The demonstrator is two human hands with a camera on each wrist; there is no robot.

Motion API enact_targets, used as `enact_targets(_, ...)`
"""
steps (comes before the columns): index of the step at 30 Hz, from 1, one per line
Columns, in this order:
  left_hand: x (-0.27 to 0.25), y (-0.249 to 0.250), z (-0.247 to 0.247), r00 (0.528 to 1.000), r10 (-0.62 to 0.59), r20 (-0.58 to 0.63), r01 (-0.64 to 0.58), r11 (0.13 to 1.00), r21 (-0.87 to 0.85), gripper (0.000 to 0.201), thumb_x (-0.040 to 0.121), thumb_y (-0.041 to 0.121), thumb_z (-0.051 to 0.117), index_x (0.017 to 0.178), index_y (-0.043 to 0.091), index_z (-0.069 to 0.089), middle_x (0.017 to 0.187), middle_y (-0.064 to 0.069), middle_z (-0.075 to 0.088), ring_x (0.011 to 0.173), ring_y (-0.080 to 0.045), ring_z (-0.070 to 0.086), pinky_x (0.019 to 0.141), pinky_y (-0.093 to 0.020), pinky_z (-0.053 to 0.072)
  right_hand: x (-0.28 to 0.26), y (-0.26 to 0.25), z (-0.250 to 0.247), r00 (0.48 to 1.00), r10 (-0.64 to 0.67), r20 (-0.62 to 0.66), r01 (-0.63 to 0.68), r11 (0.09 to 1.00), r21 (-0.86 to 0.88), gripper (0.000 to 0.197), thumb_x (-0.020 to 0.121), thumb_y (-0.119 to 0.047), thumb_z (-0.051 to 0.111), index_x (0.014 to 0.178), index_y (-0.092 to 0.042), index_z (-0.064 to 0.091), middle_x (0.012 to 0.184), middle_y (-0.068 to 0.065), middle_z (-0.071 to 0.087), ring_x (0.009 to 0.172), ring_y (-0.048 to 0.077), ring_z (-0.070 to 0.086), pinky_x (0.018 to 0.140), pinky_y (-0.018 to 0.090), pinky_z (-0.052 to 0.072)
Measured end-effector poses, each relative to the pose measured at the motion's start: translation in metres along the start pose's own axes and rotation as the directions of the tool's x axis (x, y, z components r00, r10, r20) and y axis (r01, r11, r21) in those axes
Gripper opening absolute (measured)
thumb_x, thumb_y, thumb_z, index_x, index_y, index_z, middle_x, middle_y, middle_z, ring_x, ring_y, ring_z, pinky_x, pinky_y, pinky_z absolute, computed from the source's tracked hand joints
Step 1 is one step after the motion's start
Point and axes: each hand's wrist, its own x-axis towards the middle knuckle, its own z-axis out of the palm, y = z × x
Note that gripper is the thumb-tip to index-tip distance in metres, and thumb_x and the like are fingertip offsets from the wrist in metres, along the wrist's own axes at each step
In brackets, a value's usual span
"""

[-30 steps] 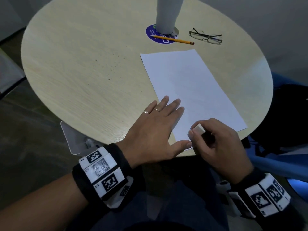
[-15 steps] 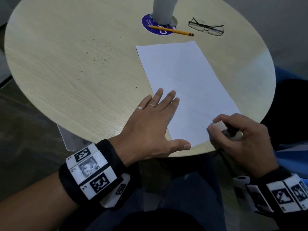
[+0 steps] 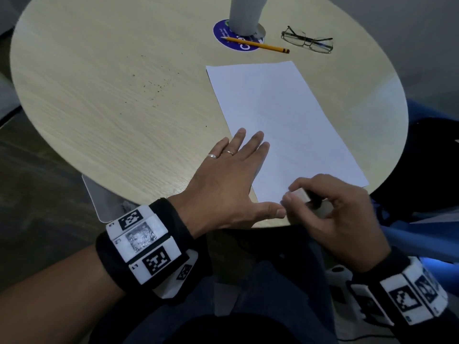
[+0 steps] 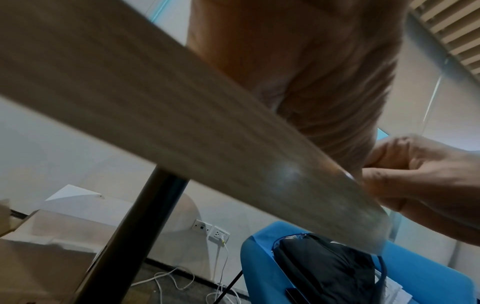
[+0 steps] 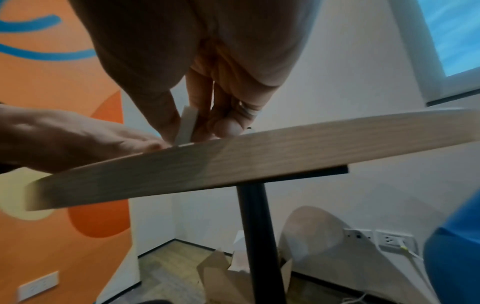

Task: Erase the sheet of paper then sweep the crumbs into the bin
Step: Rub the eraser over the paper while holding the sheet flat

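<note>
The sheet of paper (image 3: 280,125) is lying right of centre in the head view, its near corner at the table (image 3: 99,108) edge. The erasing step is under way, I judge. The right hand (image 3: 332,217) is pinching a white eraser (image 3: 299,194) between thumb and fingers, pressing it on that corner. The left hand (image 3: 231,180) is lying flat, fingers straight, pinning the paper's left edge. Next, rubbing needs firm pinning. Dark crumbs (image 3: 154,85), upper left, are awaiting sweeping.
</note>
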Motion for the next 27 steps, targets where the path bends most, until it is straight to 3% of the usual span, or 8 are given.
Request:
enact_targets(2,0.000,0.000,0.000,1.000,0.001,0.004,-0.001,1.000,-0.006,0.123,0.078,0.096,0.045,0.168,0.026,0.001,0.174,0.011,-0.016,0.158,-0.011,-0.024,0.131,-0.038,-0.007,0.000,0.002,0.001,0.999,-0.002,0.034,0.002,1.000,0.008,0.010,0.093,-0.028,0.078,0.089,-0.019,0.077,0.076,-0.009,0.068,0.072,0.012,0.061,0.070,0.027,0.048)
enact_targets(6,0.000,0.001,0.001,1.000,-0.005,0.011,0.005,1.000,0.013,0.123,0.078,0.096,0.045,0.168,0.026,0.001,0.174,0.011,-0.016,0.158,-0.012,-0.023,0.131,-0.040,-0.006,0.002,0.017,-0.021,0.993,0.116,-0.024,-0.115,0.993,0.007,0.008,0.090,-0.023,0.081,0.085,-0.021,0.076,0.074,-0.009,0.069,0.068,0.013,0.063,0.069,0.026,0.050)
enact_targets(11,0.000,0.000,0.000,1.000,0.002,0.011,-0.002,1.000,0.009,0.123,0.078,0.096,0.044,0.168,0.025,0.000,0.174,0.010,-0.016,0.158,-0.012,-0.023,0.131,-0.040,-0.006,-0.002,-0.002,0.000,0.999,-0.025,0.036,0.027,0.998,-0.049,0.007,0.092,-0.021,0.082,0.088,-0.018,0.077,0.075,-0.008,0.067,0.070,0.011,0.060,0.068,0.027,0.048)
enact_targets(16,0.000,0.000,0.001,1.000,0.008,0.014,-0.009,1.000,0.023,0.123,0.079,0.095,0.046,0.168,0.025,0.000,0.174,0.010,-0.016,0.159,-0.014,-0.023,0.131,-0.040,-0.006,0.003,0.025,-0.026,0.990,0.125,-0.066,-0.126,0.992,-0.022,0.006,0.087,-0.020,0.082,0.085,-0.019,0.076,0.079,-0.006,0.072,0.070,0.013,0.064,0.072,0.037,0.055)
enact_targets(20,0.000,0.000,-0.001,0.999,0.018,0.027,-0.019,0.998,0.059,0.121,0.080,0.096,0.040,0.168,0.023,-0.001,0.174,0.007,-0.017,0.159,-0.016,-0.023,0.131,-0.042,-0.006,0.004,0.009,-0.008,0.999,0.034,-0.031,-0.035,0.999,-0.028,0.009,0.090,-0.022,0.085,0.093,-0.019,0.078,0.083,-0.009,0.073,0.073,0.011,0.064,0.071,0.029,0.053)
enact_targets(23,-0.006,0.000,0.004,0.997,0.078,-0.002,-0.077,0.988,0.133,0.107,0.092,0.088,0.029,0.168,0.017,0.004,0.176,-0.002,-0.012,0.160,-0.020,-0.018,0.131,-0.047,-0.002,0.007,0.009,0.001,0.998,0.058,0.014,-0.058,0.997,0.049,0.009,0.090,-0.018,0.085,0.091,-0.022,0.077,0.082,-0.009,0.073,0.073,0.014,0.067,0.071,0.037,0.055)
enact_targets(27,-0.015,0.004,0.013,0.981,0.192,-0.038,-0.177,0.953,0.248,0.092,0.103,0.073,0.020,0.166,0.007,0.012,0.176,-0.010,-0.003,0.162,-0.024,-0.010,0.130,-0.049,0.008,0.014,0.016,-0.008,0.993,0.101,0.058,-0.109,0.981,0.160,0.005,0.093,-0.027,0.079,0.095,-0.023,0.077,0.083,-0.005,0.073,0.069,0.017,0.069,0.068,0.025,0.054)
